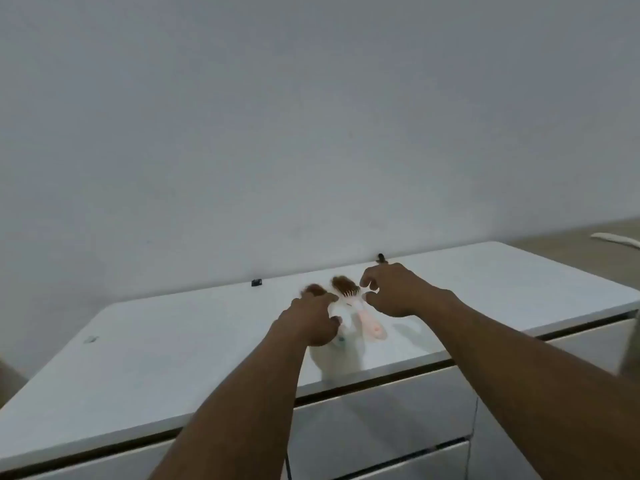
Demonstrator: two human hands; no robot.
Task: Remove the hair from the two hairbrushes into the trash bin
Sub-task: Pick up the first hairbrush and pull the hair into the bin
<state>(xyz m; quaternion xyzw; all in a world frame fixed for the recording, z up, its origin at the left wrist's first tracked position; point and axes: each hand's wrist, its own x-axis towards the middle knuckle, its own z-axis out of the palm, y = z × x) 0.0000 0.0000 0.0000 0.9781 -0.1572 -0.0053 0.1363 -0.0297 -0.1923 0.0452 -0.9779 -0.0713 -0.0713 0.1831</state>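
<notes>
Left hand: the left hand [313,318] is down over the white hairbrush [341,315], fingers curled around it, seemingly gripping near the neck.
Right hand: the right hand [391,291] hovers beside the pink hairbrush [363,313], fingers loosely spread, holding nothing.
Brushes: both lie side by side on the bench [173,341], handles towards the person, brown hair clumps [341,283] on the far ends.
Trash bin: not in view anywhere.
Risk: I judge a loose pinch could tear the clump, leaving strands in the bristles or drifting onto the bench.
Around: a small black clip [256,282] and a dark object [381,258] sit by the wall, well clear.
Obstacles: nothing blocks the brushes; motion blur hides the finer finger detail.
</notes>
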